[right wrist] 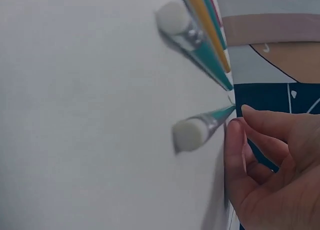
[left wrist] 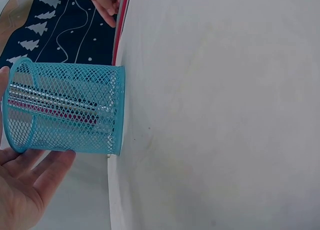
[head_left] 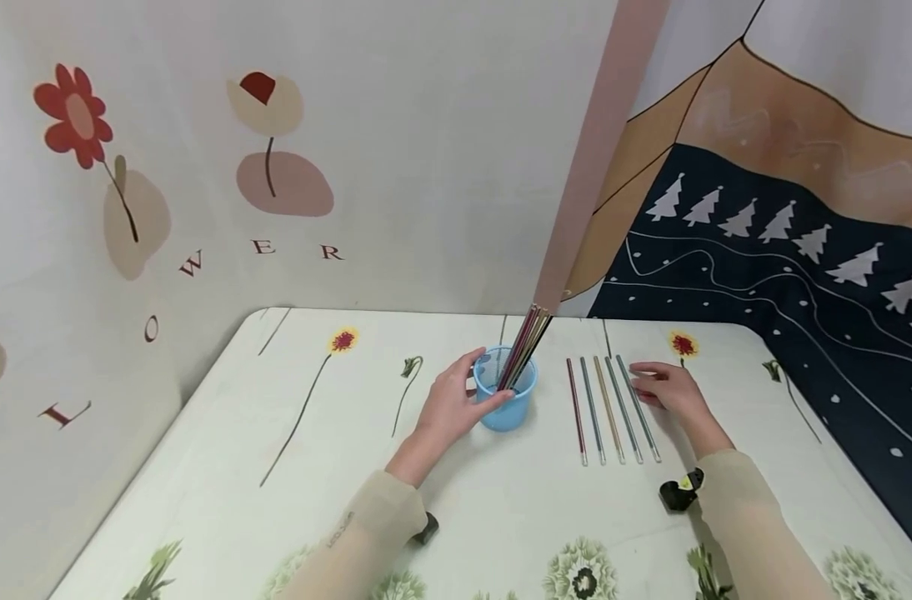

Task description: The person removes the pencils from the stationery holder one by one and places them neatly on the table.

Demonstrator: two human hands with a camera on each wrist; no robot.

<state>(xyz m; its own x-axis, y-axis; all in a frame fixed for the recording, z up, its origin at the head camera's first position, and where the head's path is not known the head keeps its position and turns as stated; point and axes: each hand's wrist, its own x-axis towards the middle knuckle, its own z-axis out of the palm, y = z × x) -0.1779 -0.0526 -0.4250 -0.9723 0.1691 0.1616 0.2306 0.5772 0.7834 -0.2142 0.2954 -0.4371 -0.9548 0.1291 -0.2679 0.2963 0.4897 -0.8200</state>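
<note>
A light blue mesh pen cup stands on the table, a bundle of pencils leaning in it. My left hand holds the cup at its side and rim, thumb in front; in the left wrist view its fingers curl against the mesh. Right of the cup, several pencils lie in a spaced row: a red one, a gold one and teal ones, white erasers towards me. Beside the far end of the rightmost teal pencil is my right hand, fingers loosely bent, thumb and index slightly apart at its tip.
A white flower-printed cloth covers the table. Behind it hangs a pale printed curtain, with a dark tree-patterned cloth at the right. Black devices sit under both sleeves.
</note>
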